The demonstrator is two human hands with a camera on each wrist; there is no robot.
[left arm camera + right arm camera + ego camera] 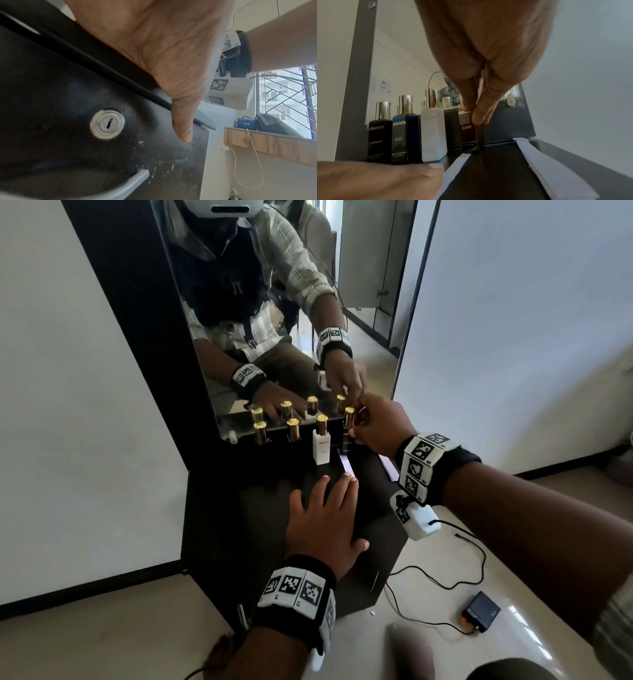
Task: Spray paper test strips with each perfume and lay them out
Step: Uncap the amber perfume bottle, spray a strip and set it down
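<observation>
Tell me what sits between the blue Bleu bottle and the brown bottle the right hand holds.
The white bottle stands between the Bleu bottle and the brown bottle; the right wrist view shows it best.

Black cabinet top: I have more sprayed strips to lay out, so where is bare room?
Free: the dark strip of black cabinet top between the white paper strip under the left hand and the loose white strips at the right edge. Crowded: the back, where four gold-capped perfume bottles stand.
</observation>
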